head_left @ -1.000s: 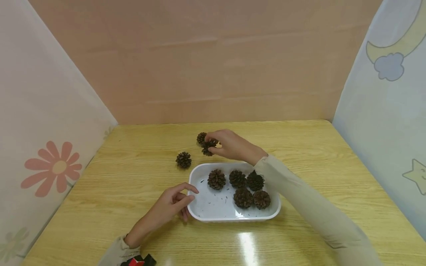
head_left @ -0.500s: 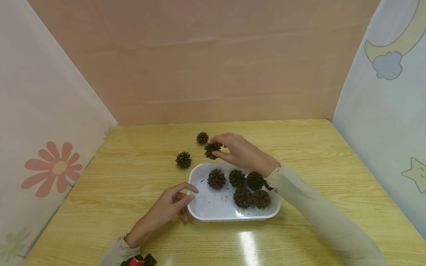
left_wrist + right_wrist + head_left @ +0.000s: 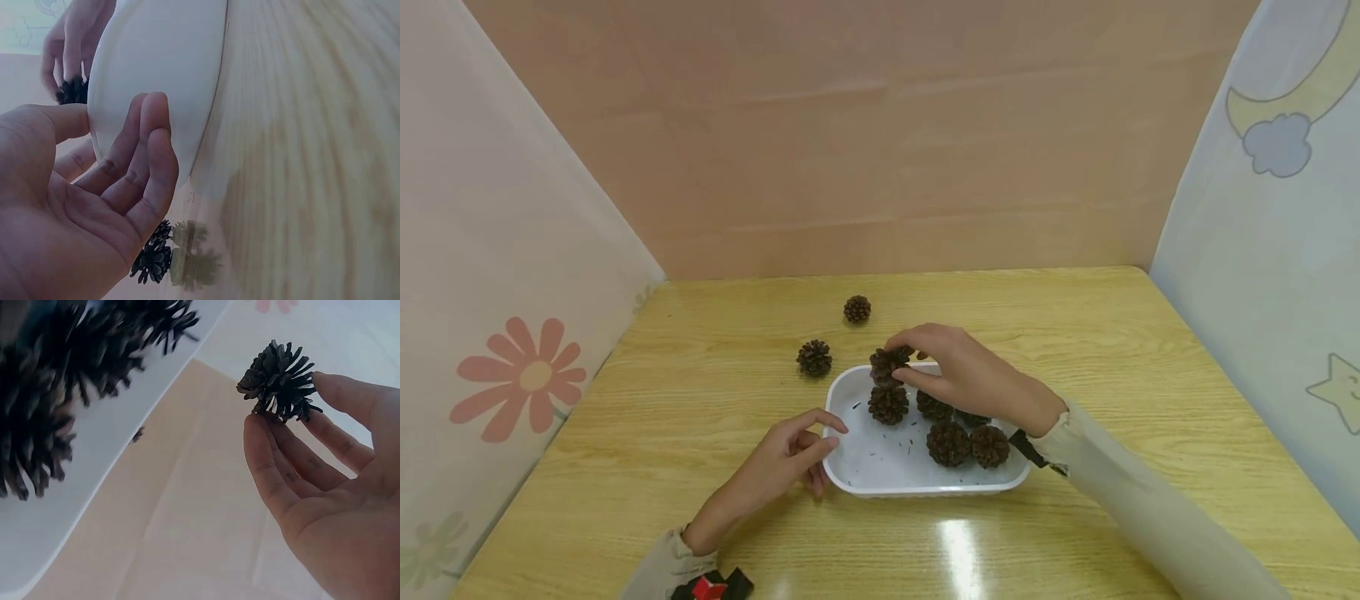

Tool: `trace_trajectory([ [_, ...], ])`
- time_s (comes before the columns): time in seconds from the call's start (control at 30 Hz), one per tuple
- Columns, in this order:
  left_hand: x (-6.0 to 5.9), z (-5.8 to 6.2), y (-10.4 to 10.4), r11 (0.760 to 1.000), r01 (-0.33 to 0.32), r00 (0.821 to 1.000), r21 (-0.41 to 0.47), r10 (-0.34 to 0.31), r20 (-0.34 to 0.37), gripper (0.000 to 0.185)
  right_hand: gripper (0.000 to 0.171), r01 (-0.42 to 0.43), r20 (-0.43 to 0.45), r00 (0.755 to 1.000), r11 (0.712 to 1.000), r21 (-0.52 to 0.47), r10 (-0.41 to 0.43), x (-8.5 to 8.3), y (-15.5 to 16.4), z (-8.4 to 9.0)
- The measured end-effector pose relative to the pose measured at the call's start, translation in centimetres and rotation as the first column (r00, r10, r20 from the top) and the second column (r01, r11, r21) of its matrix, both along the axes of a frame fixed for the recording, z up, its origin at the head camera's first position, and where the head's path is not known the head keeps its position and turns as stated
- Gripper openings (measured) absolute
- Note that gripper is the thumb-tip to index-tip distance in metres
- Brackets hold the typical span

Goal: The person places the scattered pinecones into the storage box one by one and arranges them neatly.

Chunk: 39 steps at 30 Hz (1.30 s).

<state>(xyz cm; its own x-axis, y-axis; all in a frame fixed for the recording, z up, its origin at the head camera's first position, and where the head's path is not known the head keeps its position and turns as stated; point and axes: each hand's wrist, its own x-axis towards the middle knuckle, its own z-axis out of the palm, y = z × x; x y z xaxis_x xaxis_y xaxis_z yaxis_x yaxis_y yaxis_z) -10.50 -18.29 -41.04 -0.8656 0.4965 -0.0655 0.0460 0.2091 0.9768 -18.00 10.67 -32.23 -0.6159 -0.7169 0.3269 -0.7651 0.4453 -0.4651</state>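
My right hand (image 3: pixel 951 375) pinches a brown pine cone (image 3: pixel 887 364) between thumb and fingertips, just above the far rim of a white tray (image 3: pixel 850 467); the right wrist view shows the same held pine cone (image 3: pixel 279 381) at the fingertips. Several pine cones (image 3: pixel 947 442) lie inside the tray. My left hand (image 3: pixel 790 458) rests against the tray's left wall, fingers lightly touching it, as the left wrist view shows with the hand (image 3: pixel 119 181) on the tray's wall (image 3: pixel 169 69). Two loose pine cones (image 3: pixel 814 357) (image 3: pixel 857 308) lie on the table beyond the tray.
A pale wooden table (image 3: pixel 1150 375) carries everything. A peach back wall (image 3: pixel 880 150) and light side panels with a flower print (image 3: pixel 520 379) and a moon print (image 3: pixel 1285 108) close it in. Small dark bits of debris (image 3: pixel 880 454) dot the tray floor.
My right hand has carried the pine cone from the far table toward me, to just over the tray's far rim. The left hand has stayed on the tray.
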Motion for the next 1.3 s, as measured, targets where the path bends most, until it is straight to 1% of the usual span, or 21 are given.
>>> trace_trajectory([
  [0.2, -0.1, 0.0, 0.1, 1.000, 0.008, 1.000, 0.005, -0.008, -0.009, 0.034, 0.029, -0.024, -0.017, 1.000, 1.000, -0.011, 0.024, 1.7, 0.6, 0.2],
  [0.57, -0.1, -0.1, 0.0, 1.000, 0.014, 1.000, 0.017, -0.013, -0.022, 0.034, 0.028, -0.021, -0.041, 0.999, 1.000, -0.001, 0.021, 3.1, 1.5, -0.5],
  [0.67, -0.1, -0.2, 0.0, 1.000, 0.015, 1.000, 0.015, -0.014, -0.027, 0.034, 0.028, -0.021, -0.080, 0.997, 1.000, 0.008, 0.021, 3.6, 1.6, -0.8],
  [0.8, -0.1, -0.2, 0.0, 1.000, 0.013, 1.000, 0.015, -0.013, -0.022, 0.034, 0.028, -0.048, -0.148, 0.988, 0.999, 0.011, 0.049, 4.1, 1.5, -1.4],
  [0.87, -0.1, -0.1, -0.1, 1.000, 0.014, 1.000, 0.017, -0.013, -0.020, 0.034, 0.028, -0.057, -0.154, 0.986, 0.998, 0.015, 0.059, 4.3, 1.3, -1.8],
  [1.03, -0.1, -0.1, -0.1, 1.000, 0.014, 1.000, 0.020, -0.014, -0.025, 0.034, 0.029, -0.027, -0.105, 0.994, 0.998, 0.061, 0.033, 4.8, 1.2, -2.7],
  [1.3, 0.0, 0.0, 0.0, 1.000, 0.013, 0.999, 0.009, -0.013, -0.031, 0.033, 0.027, 0.006, 0.006, 1.000, 0.990, 0.143, -0.007, 4.9, 0.9, -4.0],
])
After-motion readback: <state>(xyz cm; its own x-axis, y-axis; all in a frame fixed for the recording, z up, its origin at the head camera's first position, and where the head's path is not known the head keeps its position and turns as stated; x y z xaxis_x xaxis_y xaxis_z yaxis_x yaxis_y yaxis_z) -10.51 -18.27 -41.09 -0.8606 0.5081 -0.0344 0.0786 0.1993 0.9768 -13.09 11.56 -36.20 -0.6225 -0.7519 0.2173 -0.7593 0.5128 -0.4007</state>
